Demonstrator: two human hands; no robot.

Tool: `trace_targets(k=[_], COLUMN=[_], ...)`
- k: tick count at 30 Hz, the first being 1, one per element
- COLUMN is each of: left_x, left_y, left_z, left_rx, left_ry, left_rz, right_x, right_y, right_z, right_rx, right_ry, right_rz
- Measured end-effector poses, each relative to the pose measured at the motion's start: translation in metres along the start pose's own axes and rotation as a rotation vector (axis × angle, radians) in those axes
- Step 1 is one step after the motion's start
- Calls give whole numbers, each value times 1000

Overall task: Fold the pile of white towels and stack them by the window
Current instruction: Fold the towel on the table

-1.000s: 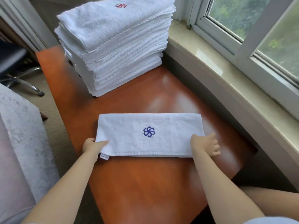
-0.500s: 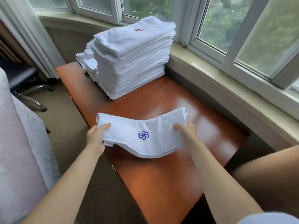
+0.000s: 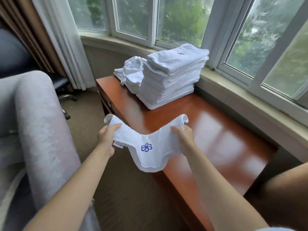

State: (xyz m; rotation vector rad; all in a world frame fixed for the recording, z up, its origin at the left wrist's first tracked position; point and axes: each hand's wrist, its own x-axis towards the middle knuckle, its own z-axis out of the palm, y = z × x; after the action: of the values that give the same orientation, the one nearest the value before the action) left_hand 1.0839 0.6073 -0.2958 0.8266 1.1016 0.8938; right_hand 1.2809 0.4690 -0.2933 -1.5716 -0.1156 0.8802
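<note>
Nearest to me, two bare forearms reach forward from the bottom of the view, and between them hangs a folded white towel (image 3: 150, 147) lifted clear of the table. The left hand (image 3: 106, 139) is closed on the towel's left end, thumb lying across the top of the cloth, with a small label (image 3: 118, 145) poking out just below the fingers. The right hand (image 3: 183, 139) pinches the right end in the same way, fingers curled under and thumb on top. Both ends stand up past the hands in soft loops, while the middle sags down in a deep curve, showing a blue flower emblem (image 3: 146, 147) on its face. The towel hangs over the near left corner of a glossy reddish-brown wooden table (image 3: 225, 144), partly above the brown carpet (image 3: 86, 124) beside it. To the left stands a pale grey upholstered armchair (image 3: 38, 124). Farther along the table, at its far end, rises a tall stack of folded white towels (image 3: 171, 80); the top one carries a small red emblem (image 3: 180, 53). Just left of the stack, touching it, lies a looser heap of unfolded white towels (image 3: 131, 70). Beyond these a pale sill (image 3: 233, 85) runs under the curved window (image 3: 181, 20), with green leaves outside and a white curtain (image 3: 56, 39) hanging at the far left.
</note>
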Motion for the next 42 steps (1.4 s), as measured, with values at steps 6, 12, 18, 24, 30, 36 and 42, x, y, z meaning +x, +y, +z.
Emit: trace_targets(k=[6,12,18,24,30,36,42], left_x=[58,157,255,354,473,567,609], left_y=[21,61,117,169,208,247,254], left_z=[-5,18,49,74,122,192,281], left_rx=[-14,-11,15,-99,-72,57,137], left_ry=[1,-2,-14,-162,-464,-778,-1010], left_rz=[-10,29,30,-63,-148,-235,-328], right_x=[31,115,187,240,294,336,379], right_y=[-6,-25,-80,-118,-148,-189,-228], right_z=[60,142,221,287,349,399,399], right_rx=[-155,-95,-119,-66,4,161,281], right_ry=[-73,-155,-207,-226,-54,249,524], right_rz=[-80,-104,-130,-129,-179,-241,-359])
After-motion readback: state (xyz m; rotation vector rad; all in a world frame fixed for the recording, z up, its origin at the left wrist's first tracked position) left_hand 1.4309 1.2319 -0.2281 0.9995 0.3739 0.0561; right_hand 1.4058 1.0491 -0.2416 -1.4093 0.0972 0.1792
